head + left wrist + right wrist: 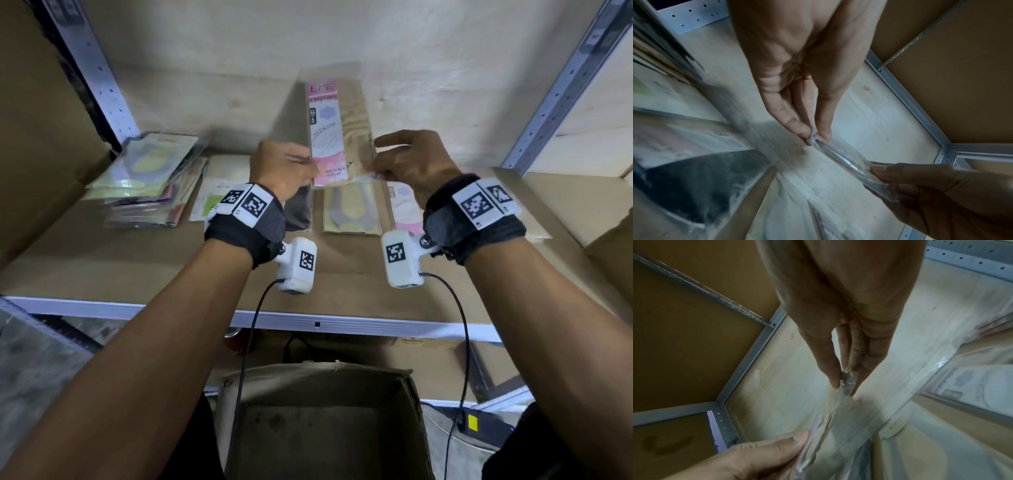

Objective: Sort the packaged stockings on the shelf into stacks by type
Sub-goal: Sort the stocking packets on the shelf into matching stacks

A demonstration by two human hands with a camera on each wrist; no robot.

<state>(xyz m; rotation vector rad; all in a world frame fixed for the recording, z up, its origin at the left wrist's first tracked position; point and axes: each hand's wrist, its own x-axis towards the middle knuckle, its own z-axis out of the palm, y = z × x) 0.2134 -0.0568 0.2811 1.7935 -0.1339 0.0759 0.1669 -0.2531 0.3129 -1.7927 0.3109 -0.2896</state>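
Note:
A long clear pack of tan stockings with a pink label stands upright above the shelf, held by both hands at its lower end. My left hand pinches its left edge. My right hand pinches its right edge. In the left wrist view the pack's edge runs from my left fingertips to the other hand. In the right wrist view my right fingertips pinch the crumpled plastic edge.
A stack of green and purple packs lies at the shelf's left. Loose packs lie below the hands: a white-green one, a dark one, a green-purple one, a pink one. Cardboard boxes flank the shelf; an open box sits below.

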